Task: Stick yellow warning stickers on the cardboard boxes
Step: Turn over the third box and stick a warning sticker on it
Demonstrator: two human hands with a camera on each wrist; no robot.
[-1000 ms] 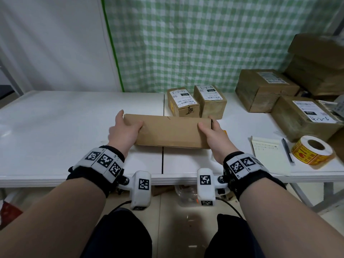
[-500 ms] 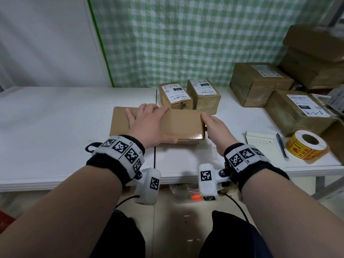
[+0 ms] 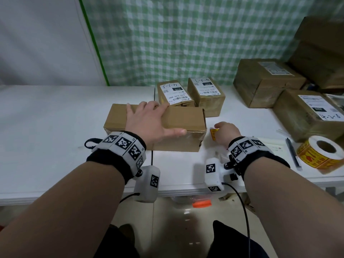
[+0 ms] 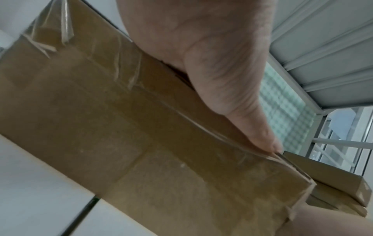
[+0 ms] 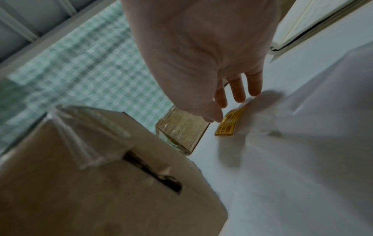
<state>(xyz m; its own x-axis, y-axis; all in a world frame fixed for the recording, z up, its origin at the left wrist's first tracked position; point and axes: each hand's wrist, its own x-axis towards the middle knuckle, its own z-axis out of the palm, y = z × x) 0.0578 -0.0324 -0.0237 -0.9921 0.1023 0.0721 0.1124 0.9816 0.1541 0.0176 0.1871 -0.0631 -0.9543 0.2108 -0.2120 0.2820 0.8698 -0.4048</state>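
A long plain cardboard box (image 3: 186, 120) lies across the middle of the white table (image 3: 55, 127). My left hand (image 3: 149, 120) rests flat on its top with the fingers spread and the thumb along the front edge; the left wrist view shows the palm (image 4: 212, 55) pressing on the taped box (image 4: 141, 127). A loose yellow warning sticker (image 3: 213, 134) lies on the table just right of the box. My right hand (image 3: 226, 132) hovers over it. In the right wrist view the thumb and fingertips (image 5: 238, 95) reach down to the sticker (image 5: 227, 127) at its two ends, without gripping it.
Two small labelled boxes (image 3: 174, 94) (image 3: 204, 94) stand right behind the long box. Bigger boxes (image 3: 264, 82) (image 3: 307, 116) are stacked at the right. A roll of yellow stickers (image 3: 320, 155), a pen (image 3: 293, 153) and a notebook (image 3: 275, 148) lie near the right front edge.
My left hand went from the box's left end onto its top. My right hand let go of the box's right end and dropped to the loose sticker beside it.
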